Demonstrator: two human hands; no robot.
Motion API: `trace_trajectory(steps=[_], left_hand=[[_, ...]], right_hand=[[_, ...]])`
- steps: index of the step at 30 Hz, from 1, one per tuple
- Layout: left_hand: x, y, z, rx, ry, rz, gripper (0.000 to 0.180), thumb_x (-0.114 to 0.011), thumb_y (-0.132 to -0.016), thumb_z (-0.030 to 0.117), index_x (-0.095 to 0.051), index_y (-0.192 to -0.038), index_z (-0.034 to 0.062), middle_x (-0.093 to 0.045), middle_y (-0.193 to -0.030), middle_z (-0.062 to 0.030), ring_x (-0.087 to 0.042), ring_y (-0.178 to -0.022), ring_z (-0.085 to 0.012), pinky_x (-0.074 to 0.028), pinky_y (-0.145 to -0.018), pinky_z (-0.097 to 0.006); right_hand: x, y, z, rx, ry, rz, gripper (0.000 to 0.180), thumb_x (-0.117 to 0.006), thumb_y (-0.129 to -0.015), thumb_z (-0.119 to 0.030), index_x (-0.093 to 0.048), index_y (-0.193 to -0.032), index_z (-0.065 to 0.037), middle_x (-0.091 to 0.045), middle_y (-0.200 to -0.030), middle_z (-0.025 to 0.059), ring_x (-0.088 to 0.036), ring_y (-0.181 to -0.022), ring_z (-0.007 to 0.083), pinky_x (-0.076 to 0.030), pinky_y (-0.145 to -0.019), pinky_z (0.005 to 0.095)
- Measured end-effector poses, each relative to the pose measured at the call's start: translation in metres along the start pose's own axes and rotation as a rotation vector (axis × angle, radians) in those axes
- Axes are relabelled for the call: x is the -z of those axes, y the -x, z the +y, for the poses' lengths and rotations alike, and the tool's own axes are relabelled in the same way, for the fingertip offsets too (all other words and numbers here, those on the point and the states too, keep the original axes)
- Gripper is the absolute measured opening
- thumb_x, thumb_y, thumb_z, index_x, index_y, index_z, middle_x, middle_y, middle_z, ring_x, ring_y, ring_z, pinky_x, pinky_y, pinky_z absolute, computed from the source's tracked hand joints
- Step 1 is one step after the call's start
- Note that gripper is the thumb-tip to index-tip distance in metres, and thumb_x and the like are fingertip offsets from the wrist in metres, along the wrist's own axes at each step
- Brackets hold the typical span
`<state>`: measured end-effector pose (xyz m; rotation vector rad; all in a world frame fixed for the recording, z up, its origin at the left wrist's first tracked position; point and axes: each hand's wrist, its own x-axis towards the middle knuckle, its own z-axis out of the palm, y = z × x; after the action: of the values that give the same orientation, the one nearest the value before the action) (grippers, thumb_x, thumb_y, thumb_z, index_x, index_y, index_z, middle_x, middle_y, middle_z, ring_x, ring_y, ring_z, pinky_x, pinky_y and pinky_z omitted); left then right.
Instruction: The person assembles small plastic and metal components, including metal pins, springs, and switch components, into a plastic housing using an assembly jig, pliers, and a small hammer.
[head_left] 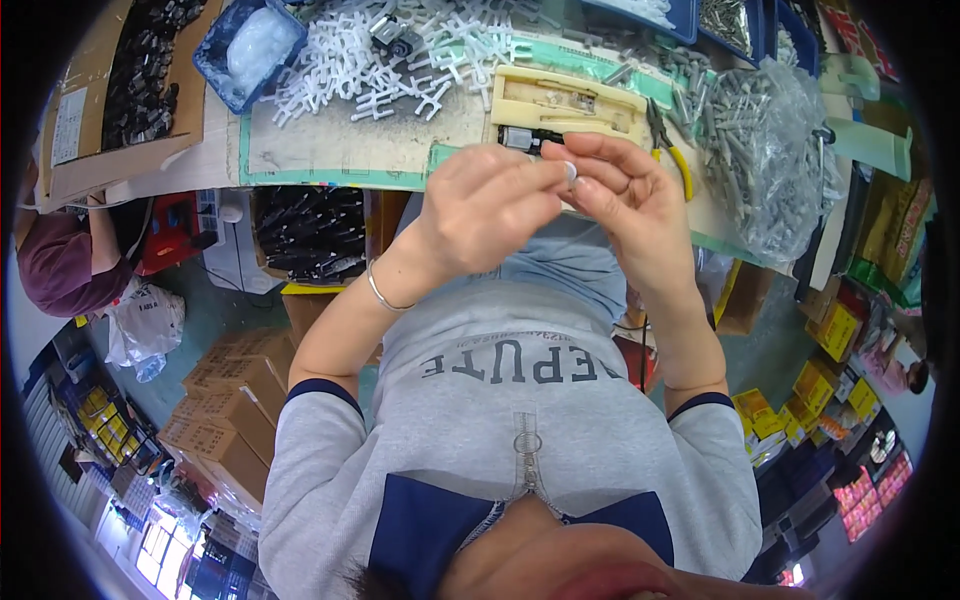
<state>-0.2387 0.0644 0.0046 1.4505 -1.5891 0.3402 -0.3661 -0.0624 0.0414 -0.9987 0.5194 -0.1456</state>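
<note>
My left hand (490, 205) is closed in a pinch, its back toward me. At its fingertips shows a small white part (570, 172), mostly hidden, its exact kind unclear. My right hand (640, 205) meets it from the other side, thumb and fingers curled around the same part. Just beyond my fingers lies a black and silver metal piece (522, 138), partly covered by them. Behind that stands a cream-coloured block fixture (575, 100) with a recess. Pliers with yellow handles (680, 172) lie to the right of my right hand.
A pile of white plastic parts (385, 65) spreads over the table, with a blue bin (215, 65) on its left. Farther left is a cardboard box (185, 130) of black parts. On the right lies a clear bag (770, 150) of grey parts. Another person's arm (103, 235) shows at left.
</note>
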Motion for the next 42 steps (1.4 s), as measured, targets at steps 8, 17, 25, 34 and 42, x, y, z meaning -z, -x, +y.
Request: trace_trajectory(steps=[8, 17, 25, 34, 42], left_hand=[[-0.008, 0.017, -0.011, -0.254, -0.068, -0.012, 0.018, -0.063, -0.069, 0.008, -0.049, -0.08, 0.0069, -0.066, -0.097, -0.0154, -0.06, -0.07, -0.0191, -0.053, -0.065, -0.03], [-0.011, 0.028, -0.024, 0.173, -0.103, -0.118, 0.019, -0.072, -0.07, 0.002, -0.065, -0.087, 0.0048, -0.068, -0.097, -0.0078, -0.064, -0.088, -0.025, -0.052, -0.082, -0.039], [-0.022, 0.025, -0.023, 0.16, -0.228, -0.202, 0.017, -0.072, -0.065, 0.015, -0.066, -0.081, 0.011, -0.057, -0.083, -0.0015, -0.056, -0.081, -0.0176, -0.04, -0.082, -0.035], [0.003, -0.029, -0.04, 0.151, 0.005, -0.183, 0.011, -0.07, -0.073, 0.016, -0.066, -0.08, 0.01, -0.053, -0.066, 0.0, -0.051, -0.06, -0.0178, -0.04, -0.063, -0.032], [0.009, -0.076, -0.135, 0.372, -0.337, -0.209, 0.009, -0.064, -0.08, 0.013, -0.071, -0.083, 0.0079, -0.061, -0.073, -0.0068, -0.059, -0.072, -0.0247, -0.043, -0.069, -0.036]], right_hand=[[0.018, -0.006, 0.005, 0.57, 1.18, 0.053, 0.01, -0.07, -0.075, -0.009, -0.065, -0.082, -0.005, -0.058, -0.099, 0.0086, -0.05, -0.094, 0.0271, -0.04, -0.081, 0.0382], [0.039, -0.056, 0.03, 1.184, 1.746, 0.038, 0.018, -0.072, -0.07, -0.017, -0.061, -0.085, -0.015, -0.054, -0.109, -0.0025, -0.045, -0.104, 0.0175, -0.03, -0.092, 0.0338], [0.04, -0.052, -0.005, 0.877, 1.532, 0.199, 0.025, -0.075, -0.072, -0.02, -0.065, -0.093, -0.011, -0.059, -0.105, 0.0012, -0.051, -0.103, 0.0215, -0.031, -0.092, 0.0379], [0.152, -0.126, -0.121, 0.492, 2.317, 0.466, 0.018, -0.06, -0.083, -0.027, -0.071, -0.088, -0.013, -0.068, -0.082, 0.0079, -0.06, -0.092, 0.0265, -0.037, -0.088, 0.0485], [0.153, -0.151, -0.118, 0.329, 2.248, 0.434, 0.009, -0.065, -0.073, -0.015, -0.068, -0.079, -0.009, -0.068, -0.08, 0.0098, -0.062, -0.086, 0.0275, -0.037, -0.086, 0.0454]])
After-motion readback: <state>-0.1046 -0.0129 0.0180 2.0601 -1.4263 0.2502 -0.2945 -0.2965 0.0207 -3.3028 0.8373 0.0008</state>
